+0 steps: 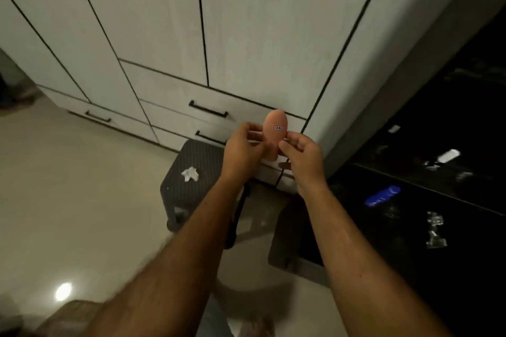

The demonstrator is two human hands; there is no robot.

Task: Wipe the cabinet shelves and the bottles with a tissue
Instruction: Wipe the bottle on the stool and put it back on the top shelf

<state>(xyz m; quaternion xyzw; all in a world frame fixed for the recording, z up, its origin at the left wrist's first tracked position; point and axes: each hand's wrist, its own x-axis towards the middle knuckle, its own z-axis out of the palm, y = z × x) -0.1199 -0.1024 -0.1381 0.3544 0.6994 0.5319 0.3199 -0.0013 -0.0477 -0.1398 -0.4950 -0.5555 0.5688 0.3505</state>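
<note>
Holding the pink bottle (274, 128) upright, my left hand (242, 149) and right hand (299, 157) pinch its sides, the tissue (190, 173) lying lower left, nearer my left.

You can see one small label on the pink egg-shaped bottle (275, 128). It is a little white patch with blue letters inside a red edge. The letters look like "RAC", but they are small and a bit blurry, so you cannot be sure of the whole word. Nothing else here has words or numbers you can read.
</note>
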